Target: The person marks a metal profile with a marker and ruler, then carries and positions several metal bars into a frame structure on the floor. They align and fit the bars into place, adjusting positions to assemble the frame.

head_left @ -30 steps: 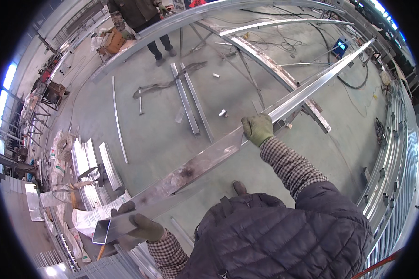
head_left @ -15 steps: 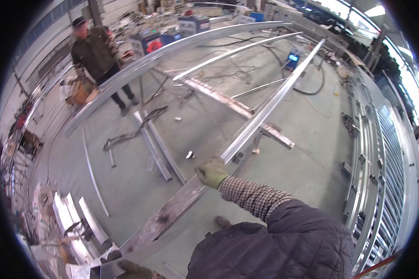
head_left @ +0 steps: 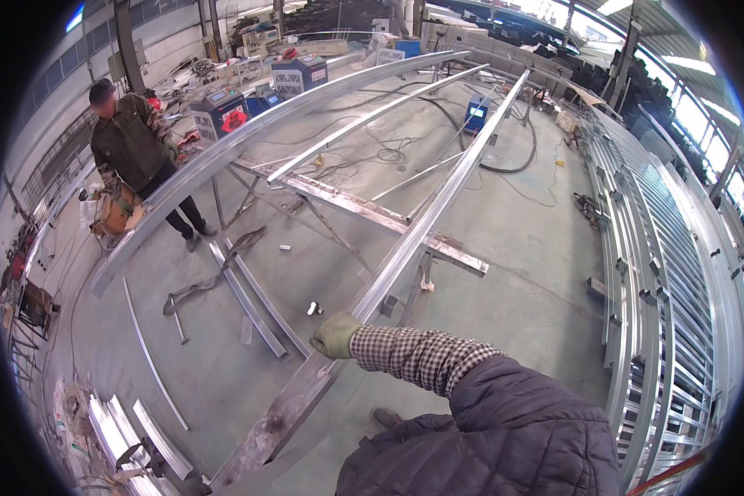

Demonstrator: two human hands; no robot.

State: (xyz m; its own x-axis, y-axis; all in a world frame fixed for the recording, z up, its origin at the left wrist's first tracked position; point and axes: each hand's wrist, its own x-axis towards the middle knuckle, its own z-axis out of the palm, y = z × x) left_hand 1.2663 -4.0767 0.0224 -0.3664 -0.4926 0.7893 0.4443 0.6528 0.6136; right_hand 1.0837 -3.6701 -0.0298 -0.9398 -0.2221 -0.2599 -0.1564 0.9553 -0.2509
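My right hand (head_left: 336,335), in a green work glove, is closed at the near end of a long silver metal profile (head_left: 438,215). The fingers curl over its end, so their exact grip is partly hidden. From there the profile runs away to the upper right, across a stained support beam (head_left: 351,198). Beside and below the hand lies a second stained beam (head_left: 285,413), slanting down to the lower left. My left hand is out of the picture. To the left, a thinner bar (head_left: 372,124) and a wide silver profile (head_left: 264,120) run roughly alongside.
A co-worker (head_left: 136,157) stands at the left beyond the wide profile. Long metal tubes (head_left: 653,306) are stacked along the right. Loose bars (head_left: 252,302) and a dark strap (head_left: 211,277) lie on the floor. Cables (head_left: 531,157) trail by a blue machine (head_left: 476,113).
My left hand, earlier at the lower left on a piece of metal, has left the view. The view has shifted, and my right hand appears lower and further left, still at the profile's end.
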